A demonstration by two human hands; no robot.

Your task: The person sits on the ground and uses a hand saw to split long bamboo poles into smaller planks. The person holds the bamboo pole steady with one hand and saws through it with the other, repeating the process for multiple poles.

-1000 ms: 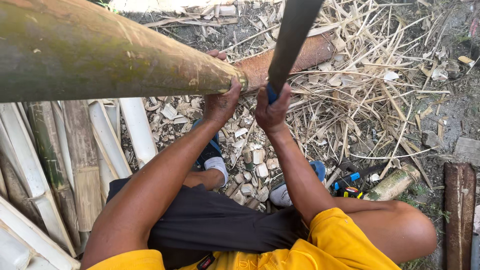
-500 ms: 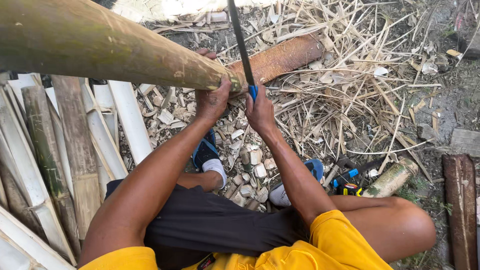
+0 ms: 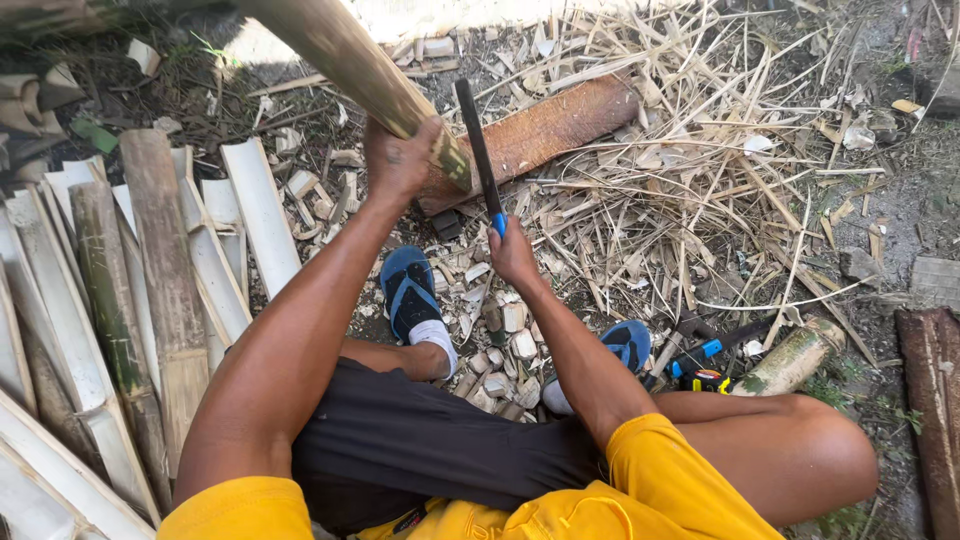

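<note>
Bamboo pole [image 3: 350, 60] slants over the reddish wood block [image 3: 545, 130], left hand [image 3: 400, 160] wrapped around it. Right hand [image 3: 512, 250] fingers grip the dark blade [image 3: 476, 140] beside it. Split slats [image 3: 160, 280], chips and straw surround them.

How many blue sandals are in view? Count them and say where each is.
2. One blue sandal is on the foot near the middle, below the left hand. The other sandal sits right of it, partly hidden behind the right forearm; none else shows.
</note>
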